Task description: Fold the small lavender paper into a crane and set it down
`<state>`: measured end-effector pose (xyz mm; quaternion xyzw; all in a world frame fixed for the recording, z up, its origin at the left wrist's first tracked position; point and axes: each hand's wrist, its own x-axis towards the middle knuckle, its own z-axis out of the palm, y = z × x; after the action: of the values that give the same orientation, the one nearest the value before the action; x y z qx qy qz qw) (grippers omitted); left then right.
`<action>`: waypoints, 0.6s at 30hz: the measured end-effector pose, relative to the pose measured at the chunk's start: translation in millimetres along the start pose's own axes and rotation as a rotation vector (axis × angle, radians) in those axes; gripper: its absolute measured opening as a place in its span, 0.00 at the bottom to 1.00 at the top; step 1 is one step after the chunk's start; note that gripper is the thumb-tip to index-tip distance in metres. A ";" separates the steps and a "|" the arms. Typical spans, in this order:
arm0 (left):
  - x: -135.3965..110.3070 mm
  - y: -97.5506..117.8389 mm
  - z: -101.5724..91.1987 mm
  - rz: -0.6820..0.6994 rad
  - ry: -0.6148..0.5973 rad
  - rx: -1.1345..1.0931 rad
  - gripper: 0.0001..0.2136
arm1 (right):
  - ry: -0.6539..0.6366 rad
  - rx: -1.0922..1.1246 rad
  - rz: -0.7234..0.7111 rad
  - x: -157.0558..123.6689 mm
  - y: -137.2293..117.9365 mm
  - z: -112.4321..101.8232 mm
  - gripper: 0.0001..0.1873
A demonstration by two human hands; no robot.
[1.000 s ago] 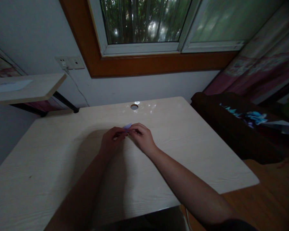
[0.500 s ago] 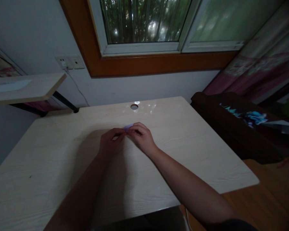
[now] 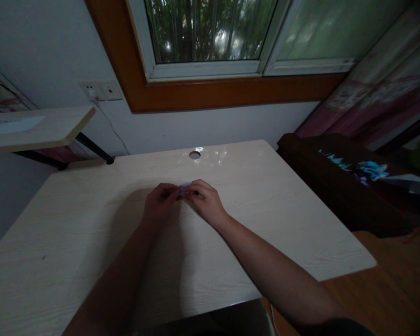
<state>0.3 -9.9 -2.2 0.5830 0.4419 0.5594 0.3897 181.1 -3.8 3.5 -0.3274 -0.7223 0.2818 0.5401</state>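
Between my fingertips is a small, flat lilac piece (image 3: pixel 185 185) that looks like folded paper. Most of it is hidden by the fingers. My left hand (image 3: pixel 160 201) pinches its left end between thumb and forefinger. From the other side, my right hand (image 3: pixel 205 198) grips it with thumb and fingers closed. Both hands are low over the pale wooden desk (image 3: pixel 266 186), near its middle; whether the piece touches the desktop I cannot tell.
A round cable hole (image 3: pixel 195 155) is at the desk's back edge. On the left a raised shelf (image 3: pixel 38 140) on black legs bears a white sheet (image 3: pixel 14 125). A cord (image 3: pixel 112 126) hangs from the wall socket (image 3: pixel 101 91). Dark furniture (image 3: pixel 322 186) stands on the right.
My fingers have shifted slightly on the lilac piece, and it sits a little lower and further left. The left hand has drawn back slightly to the left. Both hands still hold it.
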 end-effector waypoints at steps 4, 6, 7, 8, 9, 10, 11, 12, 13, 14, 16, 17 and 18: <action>-0.7 1.8 -1.5 0.034 -0.042 -0.011 0.09 | 0.018 -0.019 0.025 -0.2 -0.8 0.0 0.05; -1.4 1.8 -2.4 0.061 -0.073 0.030 0.08 | 0.028 -0.018 0.026 -0.4 -1.2 -0.1 0.05; -1.6 1.5 -2.6 0.075 -0.084 0.057 0.08 | 0.031 -0.016 0.023 -0.4 -1.3 -0.2 0.05; -1.8 1.2 -2.8 0.089 -0.088 0.082 0.08 | 0.033 -0.013 0.019 -0.5 -1.3 -0.5 0.05; -1.9 0.9 -2.8 0.101 -0.087 0.104 0.08 | 0.034 -0.012 0.016 -0.6 -1.3 -0.8 0.05; -2.0 0.8 -2.8 0.111 -0.084 0.120 0.08 | 0.035 -0.013 0.013 -0.6 -1.2 -1.1 0.05; -2.1 0.9 -2.7 0.120 -0.079 0.130 0.07 | 0.034 -0.015 0.010 -0.6 -1.2 -1.5 0.06; -2.3 1.3 -2.5 0.122 -0.079 0.136 0.07 | 0.032 -0.017 0.007 -0.6 -1.2 -1.9 0.06; -2.5 1.9 -2.4 0.132 -0.072 0.139 0.07 | 0.029 -0.018 0.008 -0.5 -1.5 -2.1 0.06; -2.7 2.6 -2.2 0.131 -0.070 0.145 0.07 | 0.026 -0.018 0.010 -0.4 -1.9 -2.3 0.07; -3.2 3.9 -1.9 0.132 -0.076 0.163 0.06 | 0.025 -0.016 0.020 -0.1 -3.1 -2.4 0.08; -3.4 4.5 -1.7 0.135 -0.076 0.169 0.06 | 0.028 -0.014 0.028 0.1 -3.9 -2.3 0.08; -3.5 4.9 -1.5 0.138 -0.079 0.171 0.06 | 0.030 -0.010 0.036 0.2 -4.7 -2.2 0.08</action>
<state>-0.8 -14.8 1.5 0.6648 0.4311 0.5217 0.3162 182.4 -6.4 7.7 -0.3472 -0.7096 0.2827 0.5440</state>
